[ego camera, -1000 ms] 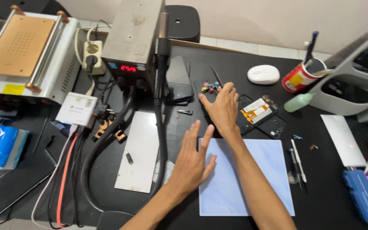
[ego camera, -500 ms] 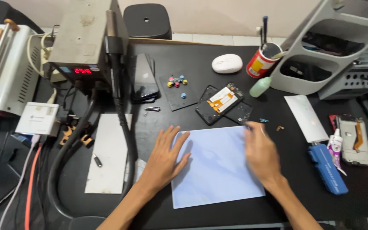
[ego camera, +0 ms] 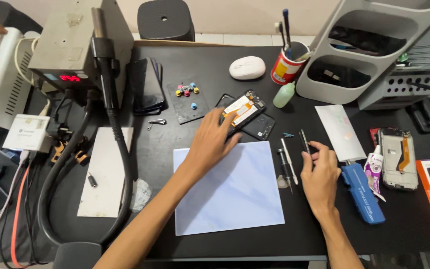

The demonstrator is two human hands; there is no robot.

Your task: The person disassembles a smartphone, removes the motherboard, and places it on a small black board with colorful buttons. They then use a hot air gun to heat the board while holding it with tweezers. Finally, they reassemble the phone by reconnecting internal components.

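A black workbench [ego camera: 200, 69] carries one pale blue rectangular mat [ego camera: 227, 192], two opened phones and one white mouse [ego camera: 247, 67]. The left hand [ego camera: 214, 141], half a second ago flat on the mat, now reaches over it, fingers spread and resting on the opened phone [ego camera: 245, 108] with its orange ribbon, just above the mat. The right hand [ego camera: 319, 174] has left the mat and pinches a slim dark tool [ego camera: 304, 143]; two thin metal tools [ego camera: 287, 163] lie beside it.
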